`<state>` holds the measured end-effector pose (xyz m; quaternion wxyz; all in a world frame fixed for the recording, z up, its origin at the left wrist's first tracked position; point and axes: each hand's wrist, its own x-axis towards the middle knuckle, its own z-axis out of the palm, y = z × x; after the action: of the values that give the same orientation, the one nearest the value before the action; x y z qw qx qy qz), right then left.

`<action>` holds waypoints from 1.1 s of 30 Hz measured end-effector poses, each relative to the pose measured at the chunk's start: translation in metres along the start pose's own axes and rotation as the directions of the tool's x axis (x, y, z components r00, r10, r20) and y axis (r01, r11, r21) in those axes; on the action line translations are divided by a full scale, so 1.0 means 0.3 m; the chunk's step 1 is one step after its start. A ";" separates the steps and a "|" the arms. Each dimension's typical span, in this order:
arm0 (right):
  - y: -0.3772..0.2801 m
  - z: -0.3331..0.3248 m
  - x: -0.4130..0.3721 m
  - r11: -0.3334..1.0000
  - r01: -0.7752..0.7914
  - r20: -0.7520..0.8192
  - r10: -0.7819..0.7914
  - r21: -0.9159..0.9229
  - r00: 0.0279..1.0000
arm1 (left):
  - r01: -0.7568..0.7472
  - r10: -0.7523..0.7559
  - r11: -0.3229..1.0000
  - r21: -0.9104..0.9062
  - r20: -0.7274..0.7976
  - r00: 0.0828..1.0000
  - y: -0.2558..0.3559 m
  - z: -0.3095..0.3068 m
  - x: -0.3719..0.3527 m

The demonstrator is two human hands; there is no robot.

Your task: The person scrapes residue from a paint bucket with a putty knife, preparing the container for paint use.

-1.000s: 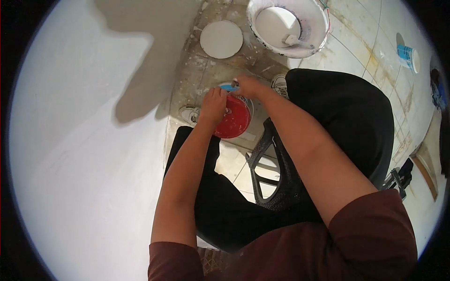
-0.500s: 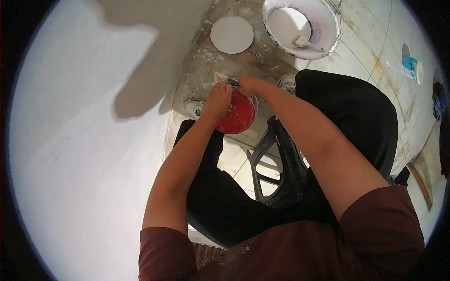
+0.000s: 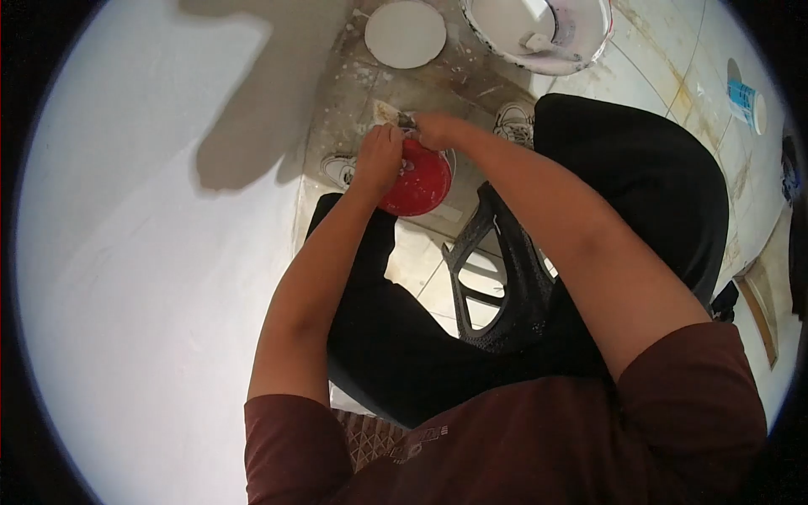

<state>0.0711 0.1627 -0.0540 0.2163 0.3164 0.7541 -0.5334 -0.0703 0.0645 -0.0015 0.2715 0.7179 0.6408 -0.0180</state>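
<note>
Fingers of the left hand (image 3: 381, 158) lie together, bent down at the far left edge of a red, round, white-flecked, plastic-looking lid (image 3: 423, 183); those of the right hand (image 3: 439, 131) curl at its far edge, though what either set grips cannot be told. Nearer than the lid and to its right stands a black, textured, stool-like frame (image 3: 515, 290). The lid itself sits between two pale, dark-marked shoes (image 3: 515, 126). Close two-handed work at that far edge appears to be the step in hand; the next move, by judgement, calls for both hands acting together, fingertips firm. Just past the lid shows a flat, pale-tan, blade-like piece (image 3: 385, 114), too small to identify. Farther beyond the lid lies a flat white disc (image 3: 405, 34) and, to its right, a wide, stained white bucket (image 3: 582, 35) holding a pale-headed tool (image 3: 538, 42).
</note>
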 end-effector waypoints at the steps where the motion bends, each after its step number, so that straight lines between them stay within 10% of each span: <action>1: 0.020 0.025 0.010 0.999 0.002 -0.002 -0.002 0.040 1.000 | 0.003 -0.003 1.000 0.002 -0.013 1.000 -0.004 0.011 -0.014; 6: -0.039 -0.096 -0.075 0.949 -0.292 0.114 0.279 0.117 0.954 | 0.009 -0.009 1.000 0.023 -0.016 1.000 -0.008 0.032 0.015; 9: 0.004 -0.019 -0.084 0.796 -0.258 -0.109 0.373 0.548 0.922 | 0.015 -0.014 1.000 0.027 -0.038 0.999 -0.013 0.026 0.026; 12: 0.021 0.028 -0.132 0.936 0.017 -0.292 0.092 0.352 0.952 | 0.046 -0.046 0.998 0.030 -0.004 0.999 -0.008 -0.004 0.043; 18: 0.109 0.032 -0.062 0.885 -0.349 -0.529 0.464 0.307 0.711 | 0.131 -0.131 0.991 0.013 0.029 0.991 0.009 -0.008 0.042; 23: 0.385 -0.041 0.052 0.839 -0.544 -0.432 0.494 0.008 0.755 | 0.177 -0.175 0.984 -0.025 0.071 0.982 0.020 -0.031 0.046; 26: 0.118 -0.104 -0.085 0.804 -0.591 -0.619 0.495 0.060 0.610 | 0.153 -0.150 0.988 -0.028 0.075 0.986 0.015 -0.034 0.047; 29: 0.121 -0.001 -0.019 1.000 -0.001 -0.506 -0.013 -0.027 0.863 | 0.163 -0.158 0.986 -0.045 0.099 0.982 0.002 -0.030 0.055; 33: -0.061 0.064 -0.030 0.998 0.069 -0.453 -0.059 0.006 0.890 | 0.240 -0.232 0.934 -0.266 0.061 0.971 -0.008 -0.044 0.037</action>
<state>0.0644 0.1383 -0.0422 0.0138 0.4090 0.7879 -0.4602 -0.0748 0.0800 0.0048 0.3723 0.5915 0.7147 0.0271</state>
